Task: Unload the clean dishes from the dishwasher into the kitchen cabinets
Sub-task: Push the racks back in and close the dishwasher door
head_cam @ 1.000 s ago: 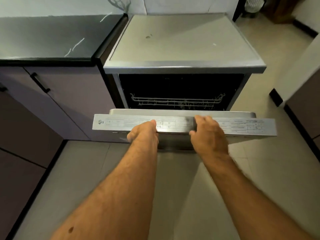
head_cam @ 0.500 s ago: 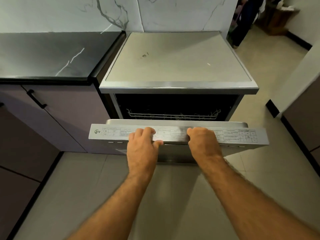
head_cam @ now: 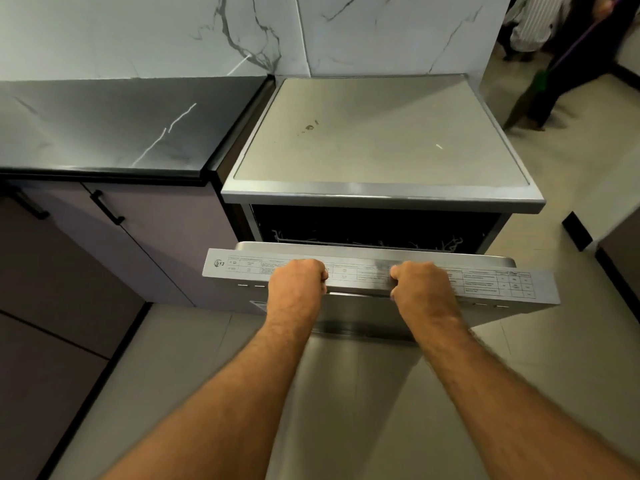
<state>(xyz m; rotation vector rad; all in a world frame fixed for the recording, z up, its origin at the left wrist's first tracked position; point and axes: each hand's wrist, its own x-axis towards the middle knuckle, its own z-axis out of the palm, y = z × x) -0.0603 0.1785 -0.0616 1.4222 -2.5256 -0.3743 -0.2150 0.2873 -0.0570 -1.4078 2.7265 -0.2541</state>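
A steel dishwasher [head_cam: 377, 147] stands right of the dark counter. Its door [head_cam: 491, 284] is tilted partly open toward me, with a printed label along the top edge. My left hand [head_cam: 297, 282] and my right hand [head_cam: 420, 285] both grip the door's top edge, fingers curled over it, about a hand's width apart. Through the gap I see the wire tines of the upper rack [head_cam: 377, 242]. The inside is dark and no dishes show.
A black marble-look counter [head_cam: 104, 129] lies to the left above mauve cabinet doors [head_cam: 162, 237] with black handles [head_cam: 107, 207]. A dark cabinet [head_cam: 620, 261] stands at the right. A person [head_cam: 554, 46] stands on the tiled floor at the far right.
My view has risen and pulled back, showing more wall. Both hands have closed tighter on the door's top edge. The gap above the door looks narrower.
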